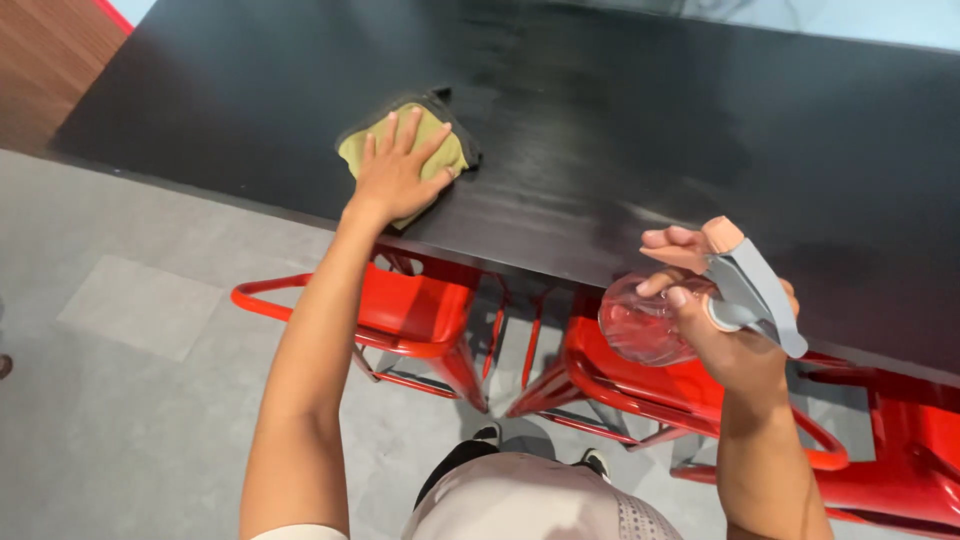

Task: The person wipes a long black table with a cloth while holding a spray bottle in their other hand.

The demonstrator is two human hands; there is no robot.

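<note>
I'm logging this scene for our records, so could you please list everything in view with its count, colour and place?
Table: one, black, across the upper part of the view.
Cloth: one, yellow-green with a dark edge, flat on the table near its front edge, under the left hand.
Spray bottle: one, clear pinkish body with a grey trigger and peach nozzle, held in front of the table edge.
Chairs: three, red metal, tucked under the table's front edge.
Floor: grey, with a wood-toned strip at top left.
Shoes: two, dark with white, at bottom centre.
Left hand: one, spread flat on the cloth.
Right hand: one, gripping the spray bottle.
</note>
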